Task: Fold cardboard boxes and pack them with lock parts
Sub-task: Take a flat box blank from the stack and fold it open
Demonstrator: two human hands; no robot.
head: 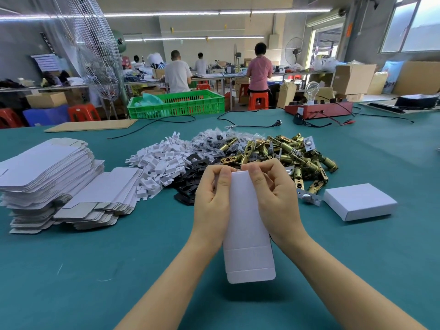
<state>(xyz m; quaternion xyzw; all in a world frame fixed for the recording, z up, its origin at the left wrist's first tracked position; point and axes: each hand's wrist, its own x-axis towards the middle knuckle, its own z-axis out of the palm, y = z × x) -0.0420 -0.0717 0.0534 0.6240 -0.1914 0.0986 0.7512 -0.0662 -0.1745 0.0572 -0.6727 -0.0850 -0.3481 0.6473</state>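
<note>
I hold a white cardboard box (245, 225) upright over the green table, its lower flap hanging toward me. My left hand (213, 196) grips its left side and my right hand (273, 194) grips its right side, both thumbs curled over the far top end. Behind the hands lie heaps of white plastic inserts (159, 160), black plates (190, 184), bagged small parts (214, 139) and brass latch bolts (292, 153). A closed white box (359, 204) rests at the right. Flat box blanks (47, 172) are stacked at the left.
The green table (95, 270) spreads all round. At its far edge are a flat brown board (90, 126), black cables (250, 125), a red tester with a bulb (319, 109) and a green crate (177, 104). People sit at benches behind.
</note>
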